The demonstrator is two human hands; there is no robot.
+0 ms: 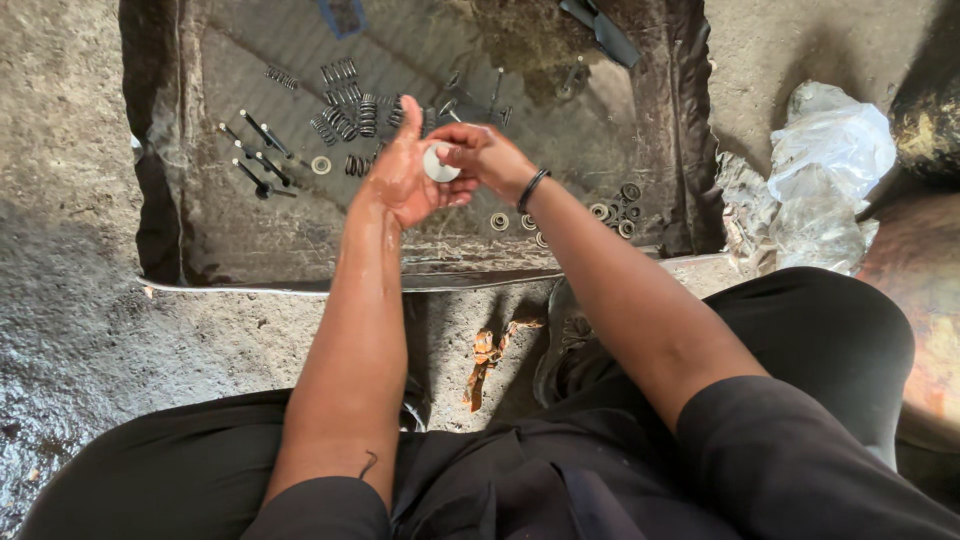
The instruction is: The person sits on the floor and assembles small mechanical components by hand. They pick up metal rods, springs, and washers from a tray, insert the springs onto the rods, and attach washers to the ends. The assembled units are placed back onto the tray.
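Floor: rough grey concrete under a dark, oily metal tray (205,255).
Hands: left hand (405,175) and right hand (487,155) together pinch a small white round disc (438,165) above the tray.
Risk: wet, slick fingers could likely drop the disc among the coil springs (345,115).

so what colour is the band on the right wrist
Black, a thin band on the right wrist, clearest in the head view.

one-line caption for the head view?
Both hands, left hand and right hand, hold a small pale disc over a parts tray.
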